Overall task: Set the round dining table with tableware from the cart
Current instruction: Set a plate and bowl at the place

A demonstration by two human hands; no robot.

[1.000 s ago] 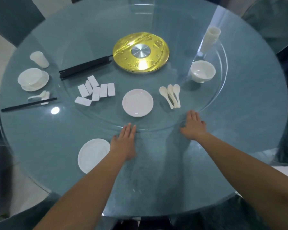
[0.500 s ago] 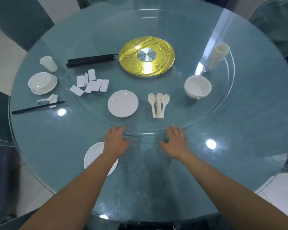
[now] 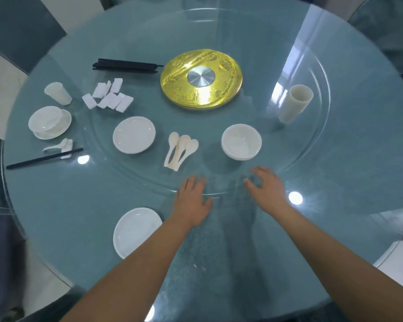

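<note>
**Both hands flat at the turntable's near edge**

Nearest the person, a white plate (image 3: 135,231) lies on the round glass table (image 3: 349,205), partly covered by the left forearm. Just beyond it, the left hand (image 3: 192,202) rests palm-down with straight fingers on the near rim of the glass turntable (image 3: 312,145), holding nothing. The right hand (image 3: 266,187) lies beside it on the same rim, fingers spread and slightly bent, also empty.

On the turntable past the hands lie a bunch of white spoons (image 3: 179,149), a stack of white bowls (image 3: 241,141) to their right and a second white plate (image 3: 134,134) to their left. Farther on stand a tilted stack of cups (image 3: 296,103), a cluster of white rests (image 3: 108,96), a bundle of black chopsticks (image 3: 126,65) and the gold centre disc (image 3: 201,79).

At the table's left edge a place is set: bowl on saucer (image 3: 49,123), cup (image 3: 57,93), spoon (image 3: 56,147) and chopsticks (image 3: 43,158).
</note>
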